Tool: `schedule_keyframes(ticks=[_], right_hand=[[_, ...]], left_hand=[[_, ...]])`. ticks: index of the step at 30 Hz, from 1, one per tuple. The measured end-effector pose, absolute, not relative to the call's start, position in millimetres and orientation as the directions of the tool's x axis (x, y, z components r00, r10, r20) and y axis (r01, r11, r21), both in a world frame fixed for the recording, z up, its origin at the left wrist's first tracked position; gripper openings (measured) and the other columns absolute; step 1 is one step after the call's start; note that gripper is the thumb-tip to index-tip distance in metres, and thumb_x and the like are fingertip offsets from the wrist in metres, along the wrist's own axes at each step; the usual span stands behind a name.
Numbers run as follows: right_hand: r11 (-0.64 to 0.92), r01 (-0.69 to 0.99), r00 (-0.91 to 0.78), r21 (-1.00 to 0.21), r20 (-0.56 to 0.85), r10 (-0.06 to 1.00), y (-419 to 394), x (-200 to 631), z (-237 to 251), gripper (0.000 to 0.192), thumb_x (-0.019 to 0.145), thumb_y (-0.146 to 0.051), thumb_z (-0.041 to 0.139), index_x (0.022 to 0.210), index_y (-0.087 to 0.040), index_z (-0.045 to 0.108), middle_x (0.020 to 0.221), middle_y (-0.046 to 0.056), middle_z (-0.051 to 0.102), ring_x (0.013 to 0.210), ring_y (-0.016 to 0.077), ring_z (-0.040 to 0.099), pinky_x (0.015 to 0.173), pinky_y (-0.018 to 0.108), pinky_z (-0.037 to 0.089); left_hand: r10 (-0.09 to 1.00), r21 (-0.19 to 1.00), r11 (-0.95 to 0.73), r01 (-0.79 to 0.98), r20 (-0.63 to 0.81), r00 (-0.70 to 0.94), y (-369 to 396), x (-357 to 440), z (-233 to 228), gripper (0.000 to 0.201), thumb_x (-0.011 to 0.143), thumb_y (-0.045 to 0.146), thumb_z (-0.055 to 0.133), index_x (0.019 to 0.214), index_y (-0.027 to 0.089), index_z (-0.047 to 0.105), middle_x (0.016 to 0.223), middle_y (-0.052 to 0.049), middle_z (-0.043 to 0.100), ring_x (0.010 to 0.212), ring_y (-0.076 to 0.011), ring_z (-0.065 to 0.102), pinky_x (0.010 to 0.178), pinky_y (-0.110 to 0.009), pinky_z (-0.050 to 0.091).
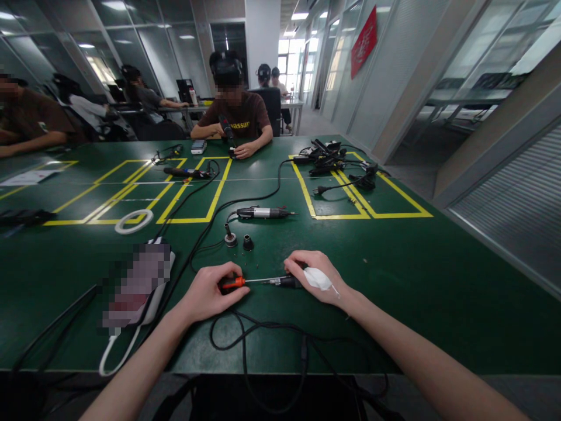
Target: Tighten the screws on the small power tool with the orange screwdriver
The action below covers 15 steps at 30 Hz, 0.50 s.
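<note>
My left hand (215,292) is closed around the orange and black handle of a screwdriver (239,282). Its thin metal shaft points right, toward a black-bodied part with a metal front end (287,282), perhaps a section of an electric screwdriver. Around that black part my right hand (316,275) is closed, with a white patch on its back. The shaft tip meets or overlaps the metal end; I cannot tell which. Beyond the hands stand a metal collar with an upright stem (230,235) and a small black cone-shaped cap (248,242). Tiny screws (245,266) lie nearby.
A silver and black electric screwdriver (262,213) lies farther back. At left are a blurred phone (138,283) and a white tape roll (134,221). Black cables (245,339) loop near the front edge. Tangled tools (326,155) sit back right. A co-worker (234,111) sits opposite.
</note>
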State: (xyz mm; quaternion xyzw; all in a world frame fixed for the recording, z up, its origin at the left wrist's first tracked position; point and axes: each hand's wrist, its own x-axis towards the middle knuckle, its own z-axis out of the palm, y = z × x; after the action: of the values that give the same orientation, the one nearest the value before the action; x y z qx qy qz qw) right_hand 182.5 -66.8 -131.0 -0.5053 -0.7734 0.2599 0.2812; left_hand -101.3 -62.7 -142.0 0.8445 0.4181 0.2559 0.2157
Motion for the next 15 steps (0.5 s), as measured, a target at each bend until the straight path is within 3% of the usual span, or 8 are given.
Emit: schedule_keyframes(ticks=[5,15], right_hand=[[0.344,0.638,-0.329,-0.689,0.16,0.931,-66.8,181.8,-130.7,0.038,0.101,-0.036,0.05,0.07,-0.02,0.064,0.072,0.004,0.07,0.066,0.0175,0.062,0.067,0.029,0.044],[0.354,0.626,-0.335,-0.695,0.17,0.927,-65.9,183.2,-132.4,0.037,0.101,-0.037,0.051,0.071,-0.02,0.063,0.073,0.004,0.072,0.065,0.0175,0.062,0.066,0.029,0.043]], left_hand=[[0.822,0.575,-0.558,0.598,0.282,0.495,-64.1,-101.2,-142.9,0.016,0.084,0.03,0.067,0.078,0.018,0.058,0.066,0.005,0.059,0.057,-0.0081,0.051,0.058,-0.019,0.039],[0.794,0.546,-0.599,0.585,0.314,0.52,-58.1,-104.9,-143.1,0.028,0.097,0.038,0.063,0.084,0.017,0.076,0.077,-0.002,0.072,0.069,-0.0114,0.067,0.066,-0.02,0.046]])
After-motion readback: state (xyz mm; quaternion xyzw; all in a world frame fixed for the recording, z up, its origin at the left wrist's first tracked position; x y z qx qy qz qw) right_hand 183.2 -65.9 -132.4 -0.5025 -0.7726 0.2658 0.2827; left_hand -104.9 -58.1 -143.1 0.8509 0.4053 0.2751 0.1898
